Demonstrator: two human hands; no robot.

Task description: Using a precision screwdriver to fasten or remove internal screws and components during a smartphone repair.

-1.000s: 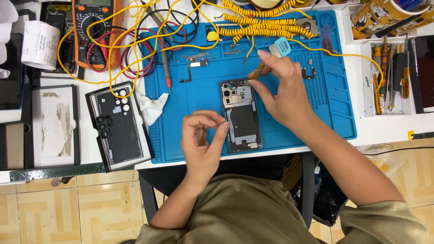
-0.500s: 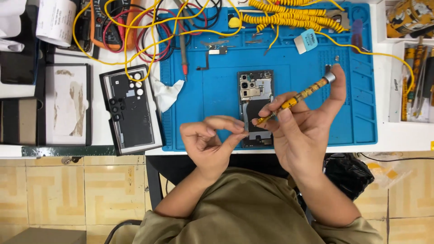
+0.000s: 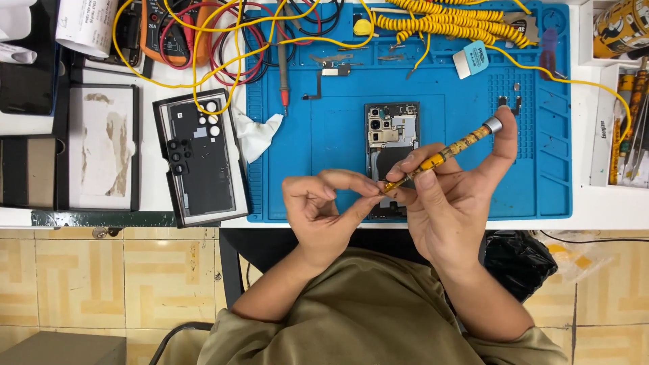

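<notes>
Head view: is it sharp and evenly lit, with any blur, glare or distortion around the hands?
Head view: even, bright light with soft shadows; the mat and opened phone are sharp; left hand, right hand and screwdriver show little blur; no strong glare; the table edge looks slightly bowed.

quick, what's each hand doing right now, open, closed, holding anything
Left hand: fingers pinched together at the screwdriver's tip; whether they grip anything cannot be told.
Right hand: closed on the yellow screwdriver, above the opened phone.
</notes>
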